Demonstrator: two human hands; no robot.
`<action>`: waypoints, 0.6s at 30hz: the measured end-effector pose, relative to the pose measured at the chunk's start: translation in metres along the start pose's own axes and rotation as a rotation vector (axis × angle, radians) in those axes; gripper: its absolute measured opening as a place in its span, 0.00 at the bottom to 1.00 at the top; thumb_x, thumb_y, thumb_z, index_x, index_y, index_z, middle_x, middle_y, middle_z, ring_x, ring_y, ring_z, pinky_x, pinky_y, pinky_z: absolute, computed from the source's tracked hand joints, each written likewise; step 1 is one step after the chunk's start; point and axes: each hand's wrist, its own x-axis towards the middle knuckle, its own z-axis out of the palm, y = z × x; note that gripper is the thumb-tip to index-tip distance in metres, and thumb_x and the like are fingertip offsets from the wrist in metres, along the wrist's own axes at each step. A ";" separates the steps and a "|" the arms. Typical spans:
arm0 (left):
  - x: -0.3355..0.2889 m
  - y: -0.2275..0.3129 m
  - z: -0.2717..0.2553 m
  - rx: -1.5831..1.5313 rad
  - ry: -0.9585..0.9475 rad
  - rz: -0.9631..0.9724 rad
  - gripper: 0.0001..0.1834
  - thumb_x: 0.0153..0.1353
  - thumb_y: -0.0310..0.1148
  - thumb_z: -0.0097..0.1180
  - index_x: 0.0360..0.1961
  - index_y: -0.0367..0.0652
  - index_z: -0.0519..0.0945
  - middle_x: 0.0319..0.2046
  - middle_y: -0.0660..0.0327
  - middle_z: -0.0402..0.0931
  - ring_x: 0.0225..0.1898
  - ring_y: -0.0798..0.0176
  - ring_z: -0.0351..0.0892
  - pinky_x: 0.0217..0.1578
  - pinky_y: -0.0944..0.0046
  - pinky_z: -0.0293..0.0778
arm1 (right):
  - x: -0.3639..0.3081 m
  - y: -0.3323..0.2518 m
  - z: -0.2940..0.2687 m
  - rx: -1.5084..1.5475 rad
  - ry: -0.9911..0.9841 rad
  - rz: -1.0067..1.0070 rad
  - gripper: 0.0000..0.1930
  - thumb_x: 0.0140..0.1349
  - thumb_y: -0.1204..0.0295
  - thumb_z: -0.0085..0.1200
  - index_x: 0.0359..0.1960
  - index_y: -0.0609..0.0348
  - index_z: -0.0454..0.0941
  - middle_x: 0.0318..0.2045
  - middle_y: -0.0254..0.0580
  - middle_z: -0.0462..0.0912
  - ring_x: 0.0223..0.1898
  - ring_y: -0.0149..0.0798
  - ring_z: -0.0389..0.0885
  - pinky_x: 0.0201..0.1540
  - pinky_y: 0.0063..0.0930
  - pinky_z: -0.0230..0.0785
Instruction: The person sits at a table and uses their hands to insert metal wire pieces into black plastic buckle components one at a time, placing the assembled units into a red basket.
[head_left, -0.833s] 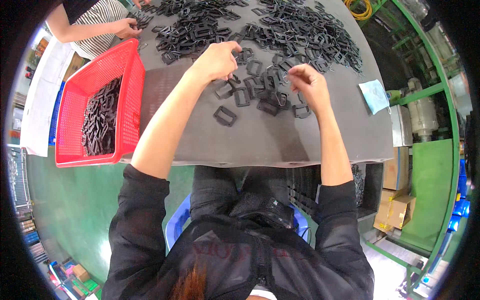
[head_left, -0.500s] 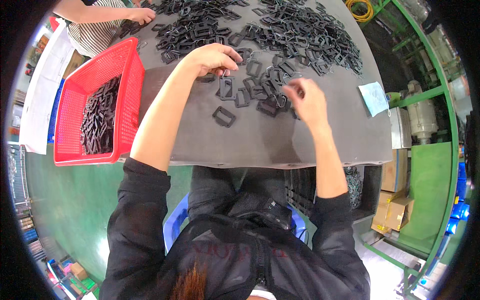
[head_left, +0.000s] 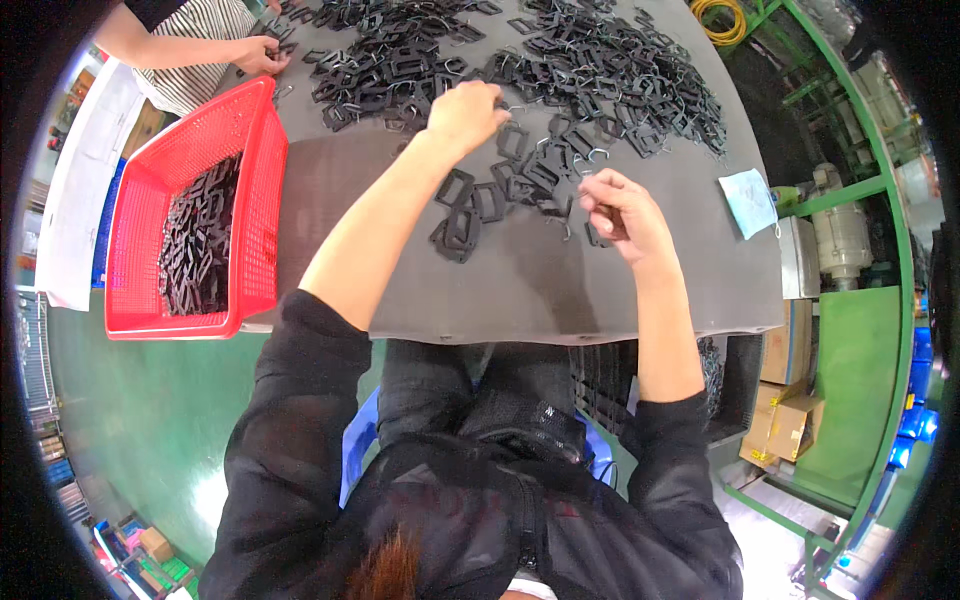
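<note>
My left hand [head_left: 467, 118] reaches over the near edge of a large pile of black rectangular plastic buckles [head_left: 620, 85], many with bent metal hooks. Its fingers curl together, and whatever lies between them is mostly hidden. Off to the right, my right hand [head_left: 628, 215] is closed in a pinch just above the table; I cannot make out what it grips. Between my hands lies a small cluster of buckles [head_left: 540, 172], with a silvery hook [head_left: 598, 155] sticking out. Nearer to me, a few buckle frames [head_left: 460, 228] overlap on the grey tabletop.
A red plastic basket [head_left: 262, 215] with many black pieces inside stands at the table's left. Beyond it another person's hand [head_left: 262, 55] works at the pile. A light blue face mask [head_left: 747, 202] lies near the right edge of the grey table [head_left: 400, 280].
My left hand has let go of a hanging buckle, which now rests with the near frames, and moved right to the pile. My right hand has drawn slightly toward me, fingers pinched.
</note>
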 end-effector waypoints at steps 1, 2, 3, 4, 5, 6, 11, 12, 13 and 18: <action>0.002 0.008 0.004 0.016 -0.025 -0.006 0.17 0.53 0.42 0.57 0.41 0.45 0.79 0.36 0.54 0.79 0.40 0.51 0.78 0.41 0.54 0.74 | 0.001 0.000 -0.002 0.025 0.000 0.021 0.06 0.58 0.70 0.55 0.26 0.57 0.73 0.19 0.32 0.75 0.13 0.20 0.65 0.12 0.11 0.49; 0.006 0.010 0.007 0.050 -0.048 0.015 0.17 0.53 0.42 0.58 0.40 0.44 0.79 0.34 0.54 0.79 0.39 0.50 0.79 0.40 0.54 0.74 | 0.002 0.001 -0.005 0.050 0.000 0.041 0.07 0.58 0.70 0.55 0.27 0.57 0.72 0.19 0.32 0.75 0.13 0.20 0.65 0.12 0.11 0.49; 0.010 0.011 0.010 0.085 -0.072 0.036 0.16 0.53 0.42 0.58 0.39 0.44 0.80 0.32 0.55 0.80 0.38 0.50 0.79 0.40 0.54 0.74 | 0.004 0.002 -0.008 0.076 -0.001 0.062 0.07 0.58 0.70 0.55 0.27 0.58 0.72 0.19 0.32 0.75 0.13 0.20 0.64 0.12 0.11 0.49; 0.012 0.010 0.012 0.111 -0.079 0.033 0.15 0.53 0.40 0.58 0.38 0.43 0.80 0.31 0.55 0.80 0.36 0.51 0.79 0.39 0.55 0.74 | 0.004 0.002 -0.011 0.157 -0.042 0.156 0.07 0.59 0.70 0.54 0.28 0.58 0.72 0.19 0.31 0.74 0.12 0.20 0.63 0.12 0.12 0.49; 0.012 0.006 0.012 0.137 -0.085 0.029 0.13 0.54 0.39 0.57 0.37 0.43 0.80 0.29 0.56 0.80 0.35 0.53 0.80 0.38 0.57 0.75 | 0.004 0.001 -0.016 0.229 -0.077 0.178 0.07 0.59 0.70 0.54 0.28 0.59 0.72 0.19 0.31 0.73 0.12 0.20 0.63 0.12 0.12 0.49; 0.012 0.002 0.011 0.164 -0.091 0.024 0.12 0.54 0.37 0.57 0.36 0.42 0.81 0.28 0.56 0.80 0.33 0.54 0.80 0.37 0.58 0.75 | 0.003 0.000 -0.022 0.300 -0.113 0.201 0.07 0.59 0.70 0.54 0.28 0.59 0.72 0.19 0.31 0.73 0.12 0.20 0.63 0.12 0.12 0.49; -0.014 0.003 -0.027 -0.634 0.140 -0.071 0.08 0.55 0.31 0.56 0.34 0.39 0.81 0.31 0.60 0.81 0.31 0.65 0.80 0.36 0.67 0.73 | 0.000 0.007 -0.028 0.135 0.021 0.150 0.07 0.59 0.69 0.54 0.32 0.60 0.73 0.19 0.32 0.73 0.12 0.20 0.64 0.12 0.12 0.50; -0.015 0.000 -0.024 -0.832 0.173 -0.122 0.09 0.56 0.32 0.56 0.35 0.40 0.81 0.31 0.62 0.81 0.33 0.68 0.79 0.38 0.69 0.71 | -0.001 0.005 -0.028 -0.003 0.092 0.087 0.08 0.59 0.68 0.54 0.34 0.60 0.73 0.19 0.31 0.73 0.12 0.20 0.65 0.13 0.12 0.51; -0.019 -0.005 -0.024 -1.027 0.214 -0.178 0.09 0.57 0.34 0.56 0.35 0.40 0.81 0.32 0.65 0.81 0.35 0.70 0.78 0.40 0.71 0.70 | -0.002 0.002 -0.025 -0.143 0.155 0.025 0.09 0.59 0.68 0.55 0.35 0.60 0.74 0.19 0.31 0.73 0.12 0.20 0.65 0.13 0.12 0.52; -0.033 -0.030 -0.010 -2.001 0.068 -0.575 0.13 0.59 0.35 0.56 0.45 0.44 0.75 0.49 0.60 0.72 0.56 0.56 0.67 0.59 0.51 0.61 | -0.004 0.006 -0.043 -1.263 0.516 -0.187 0.31 0.44 0.60 0.64 0.50 0.58 0.70 0.50 0.50 0.69 0.50 0.50 0.72 0.51 0.43 0.65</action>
